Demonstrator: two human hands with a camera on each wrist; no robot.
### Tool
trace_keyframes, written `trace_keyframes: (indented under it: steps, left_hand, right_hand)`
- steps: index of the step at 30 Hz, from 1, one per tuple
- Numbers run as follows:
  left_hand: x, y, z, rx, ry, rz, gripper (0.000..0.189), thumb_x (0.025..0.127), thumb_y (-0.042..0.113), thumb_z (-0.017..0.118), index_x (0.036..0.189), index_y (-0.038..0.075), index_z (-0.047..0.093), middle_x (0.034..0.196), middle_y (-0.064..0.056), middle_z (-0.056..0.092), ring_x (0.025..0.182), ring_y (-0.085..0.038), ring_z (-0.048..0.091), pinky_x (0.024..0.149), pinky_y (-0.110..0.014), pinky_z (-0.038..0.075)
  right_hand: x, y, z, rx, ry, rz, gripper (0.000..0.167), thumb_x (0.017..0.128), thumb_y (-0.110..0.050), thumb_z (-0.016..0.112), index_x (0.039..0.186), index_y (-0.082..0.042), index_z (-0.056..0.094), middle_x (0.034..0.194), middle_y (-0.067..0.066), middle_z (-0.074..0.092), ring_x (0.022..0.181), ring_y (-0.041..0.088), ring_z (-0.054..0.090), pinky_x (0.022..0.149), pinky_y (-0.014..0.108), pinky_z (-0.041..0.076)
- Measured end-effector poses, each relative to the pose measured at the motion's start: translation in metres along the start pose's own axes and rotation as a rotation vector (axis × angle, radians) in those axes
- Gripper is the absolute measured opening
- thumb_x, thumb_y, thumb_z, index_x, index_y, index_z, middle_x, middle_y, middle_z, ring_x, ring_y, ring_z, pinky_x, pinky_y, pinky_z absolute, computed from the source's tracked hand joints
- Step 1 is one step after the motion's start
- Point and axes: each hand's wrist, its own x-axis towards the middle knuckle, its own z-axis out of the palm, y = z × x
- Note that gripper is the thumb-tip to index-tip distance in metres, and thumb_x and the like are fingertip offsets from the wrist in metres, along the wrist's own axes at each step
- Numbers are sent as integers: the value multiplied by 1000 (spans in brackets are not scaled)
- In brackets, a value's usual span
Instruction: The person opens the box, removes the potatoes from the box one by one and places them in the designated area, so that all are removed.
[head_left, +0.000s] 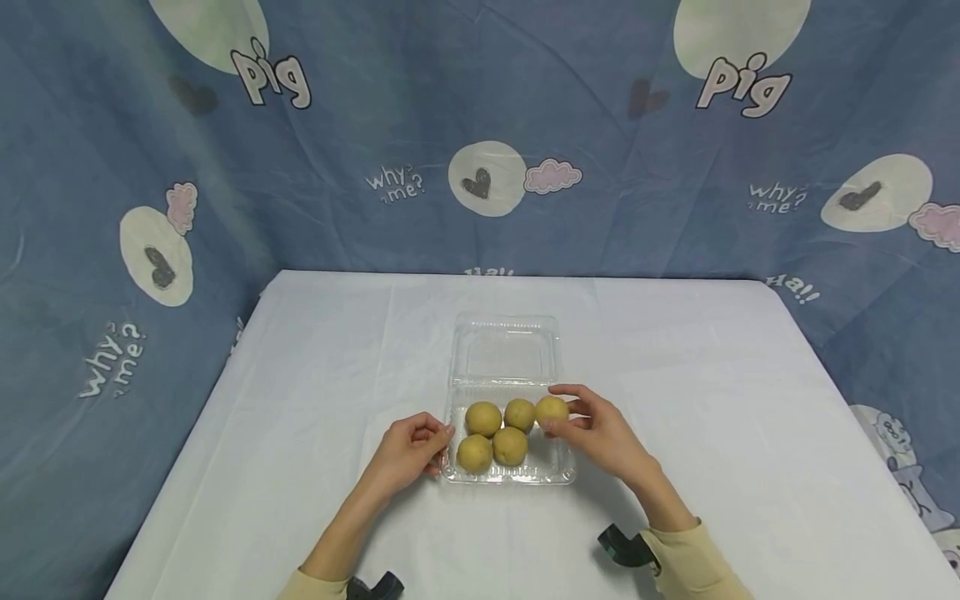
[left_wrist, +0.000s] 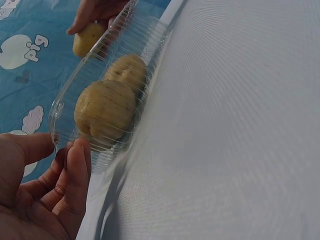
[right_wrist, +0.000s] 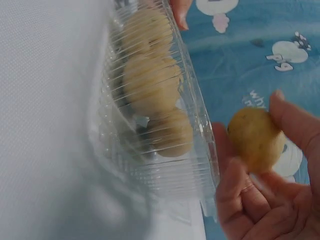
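A clear plastic clamshell box [head_left: 551, 473] sits on the table with its lid [head_left: 506, 350] laid open toward the back. Several small round yellow potatoes [head_left: 510, 447] lie in its base, mostly in the left and middle part. My left hand [head_left: 408, 450] pinches the box's left rim between thumb and fingers; in the left wrist view the thumb is right at the edge. With thumb and fingers my right hand [head_left: 600, 432] holds another potato [right_wrist: 256, 139] over the back right of the base. From the right wrist, this potato shows above the ribbed side wall, apart from the others.
A white cloth [head_left: 300, 375] covers the table, and a blue printed curtain [head_left: 360, 100] hangs behind it and along both sides. Dark wrist mounts [head_left: 628, 547] stick out by both yellow sleeves [head_left: 693, 562].
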Motion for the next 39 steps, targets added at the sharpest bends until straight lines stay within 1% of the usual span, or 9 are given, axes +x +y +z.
trace_keyframes:
  steps: [2, 4, 8, 12, 15, 22, 27, 31, 39]
  left_hand:
    - [0, 1, 0, -7, -1, 1, 23, 96, 18, 66, 95, -5, 61, 69, -5, 60, 58, -13, 58, 52, -28, 54]
    - [-1, 1, -1, -7, -1, 2, 24, 96, 18, 65, 95, -5, 61, 69, -5, 60, 58, -14, 58, 52, -29, 54]
    - [-1, 3, 0, -2, 1, -2, 23, 95, 18, 66, 94, -5, 61, 69, -6, 61, 58, -14, 59, 52, -30, 55]
    - [0, 3, -1, 0, -2, -9, 23, 95, 18, 66, 94, -5, 61, 69, -6, 61, 58, -13, 59, 53, -29, 55]
    - [-1, 4, 0, 1, -2, -2, 23, 95, 18, 66, 95, -5, 61, 69, -6, 61, 57, -14, 59, 53, -30, 55]
    - [0, 3, -1, 2, 2, 10, 23, 95, 18, 66, 94, -5, 61, 68, -6, 60, 57, -15, 58, 52, -31, 55]
    - [0, 1, 0, 1, 3, -4, 22, 95, 17, 66, 93, -4, 61, 69, -7, 60, 57, -15, 59, 53, -30, 55]
    - [0, 0, 0, -5, 5, -8, 22, 95, 17, 66, 92, -4, 61, 69, -7, 61, 57, -15, 59, 53, -30, 55]
    - [0, 1, 1, -5, 6, -6, 23, 95, 17, 67, 93, -5, 61, 70, -8, 61, 57, -15, 59, 53, -30, 55]
  right_hand:
    - [1, 1, 0, 56, 11, 27, 51, 90, -13, 73, 133, 1, 50, 104, 15, 65, 86, 30, 69, 68, 31, 55]
    - [2, 2, 0, 79, 22, 37, 49, 90, -12, 73, 132, 2, 51, 102, 16, 65, 85, 31, 69, 65, 33, 55]
    - [2, 2, -1, 110, 14, 31, 47, 91, -11, 71, 132, 3, 52, 104, 17, 64, 88, 32, 68, 73, 42, 56]
    - [0, 0, -2, 124, 5, 42, 45, 93, -14, 68, 133, 3, 51, 108, 18, 64, 92, 32, 68, 79, 47, 55]
    - [0, 0, -3, 126, 6, 59, 45, 94, -15, 66, 133, 2, 52, 110, 19, 63, 93, 29, 67, 81, 46, 55]
    - [-1, -1, -3, 144, 17, 92, 43, 94, -15, 67, 132, 1, 53, 113, 17, 65, 96, 20, 65, 83, 36, 54]
    - [-1, -1, -3, 142, 24, 98, 42, 93, -14, 68, 130, 0, 55, 113, 17, 66, 96, 20, 65, 84, 35, 54]
    - [-1, -1, -4, 132, 44, 95, 44, 94, -16, 68, 132, 1, 53, 111, 16, 66, 93, 19, 66, 83, 35, 54]
    - [-3, -1, -8, 190, 54, 80, 42, 95, -14, 66, 131, 2, 52, 111, 20, 65, 91, 22, 68, 80, 35, 56]
